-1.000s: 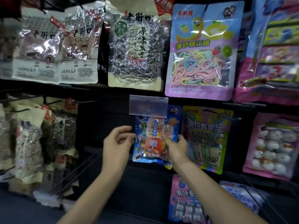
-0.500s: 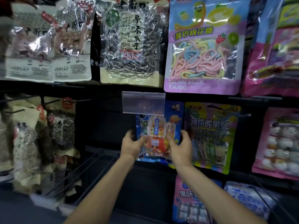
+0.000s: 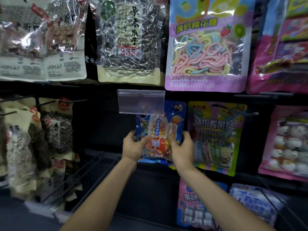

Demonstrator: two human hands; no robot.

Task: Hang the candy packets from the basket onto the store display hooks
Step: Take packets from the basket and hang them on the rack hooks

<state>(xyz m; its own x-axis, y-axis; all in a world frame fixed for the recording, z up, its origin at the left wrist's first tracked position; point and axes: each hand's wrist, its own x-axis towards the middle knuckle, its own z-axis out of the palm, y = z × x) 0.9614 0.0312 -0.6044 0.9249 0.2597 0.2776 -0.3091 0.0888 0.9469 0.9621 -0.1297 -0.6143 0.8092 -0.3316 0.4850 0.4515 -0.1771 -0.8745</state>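
Gripping the blue gumball-machine candy packet point(image 3: 160, 129) by its two side edges, the left hand point(image 3: 133, 147) and right hand point(image 3: 182, 147) each have the fingers point(image 3: 185, 135) curled round behind it and a thumb pressed on its clear front. The packet is upright just under a clear price-tag holder point(image 3: 141, 101) in the middle row, just beside the sour fruit strips packet point(image 3: 215, 139) and below the sunflower seed bag point(image 3: 128, 40).
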